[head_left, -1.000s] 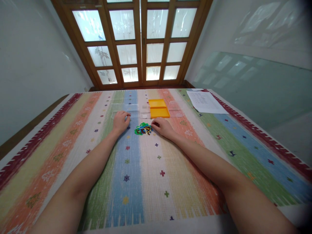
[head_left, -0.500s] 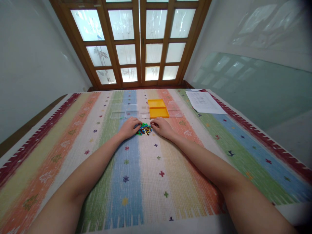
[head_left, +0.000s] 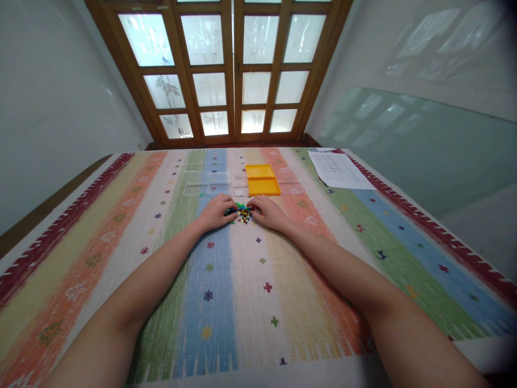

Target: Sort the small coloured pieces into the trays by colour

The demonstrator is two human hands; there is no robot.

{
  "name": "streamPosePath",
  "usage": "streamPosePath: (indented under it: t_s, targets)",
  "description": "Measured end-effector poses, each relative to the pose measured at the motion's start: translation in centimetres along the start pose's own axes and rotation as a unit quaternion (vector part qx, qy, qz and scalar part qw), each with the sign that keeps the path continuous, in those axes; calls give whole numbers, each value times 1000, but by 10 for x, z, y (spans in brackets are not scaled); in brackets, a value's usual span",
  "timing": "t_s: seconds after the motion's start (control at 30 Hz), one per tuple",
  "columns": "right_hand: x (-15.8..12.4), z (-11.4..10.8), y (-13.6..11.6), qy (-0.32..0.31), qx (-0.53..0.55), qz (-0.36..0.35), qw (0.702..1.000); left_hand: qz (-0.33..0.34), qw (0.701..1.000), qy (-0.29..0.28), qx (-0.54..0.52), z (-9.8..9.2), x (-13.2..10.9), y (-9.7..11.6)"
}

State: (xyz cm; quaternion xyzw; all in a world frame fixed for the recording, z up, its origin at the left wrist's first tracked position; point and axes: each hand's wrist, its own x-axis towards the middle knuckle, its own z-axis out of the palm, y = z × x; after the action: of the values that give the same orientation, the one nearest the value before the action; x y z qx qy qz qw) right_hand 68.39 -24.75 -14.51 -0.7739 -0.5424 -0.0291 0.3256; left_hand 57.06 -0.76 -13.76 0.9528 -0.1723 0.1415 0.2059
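A small heap of tiny coloured pieces (head_left: 244, 215) lies on the striped tablecloth, mostly green, blue, yellow and dark. My left hand (head_left: 218, 212) curves round the heap's left side, its thumb and fingers apart with some pieces between them. From the right, my right hand (head_left: 266, 211) rests at the heap's edge with bent, parted fingers. Both sets of fingertips touch or nearly touch the pieces, and neither hand is clearly closed on one. The hands partly cover the heap, so single pieces are too small to make out.
Beyond the hands lies an open yellow case (head_left: 264, 187). Clear plastic boxes (head_left: 196, 189) stand left of it, and a see-through lid or tray (head_left: 291, 187) is on its right. A printed paper sheet (head_left: 341, 170) lies at the far right of the tablecloth (head_left: 258, 323).
My left hand has shifted slightly right over the pieces, and my right hand slightly left. The heap looks narrower between them, and more of its left side is covered.
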Motion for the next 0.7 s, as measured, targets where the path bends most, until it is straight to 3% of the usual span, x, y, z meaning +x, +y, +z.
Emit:
streamPosePath:
  t_s: [0.43, 0.7]
  targets:
    - [-1, 6, 3, -12, -21, -20, 999, -17, 999, 27, -35, 5, 1, 2]
    - [0, 6, 4, 3, -10, -10, 1000, 27, 999, -21, -29, 2, 2, 13]
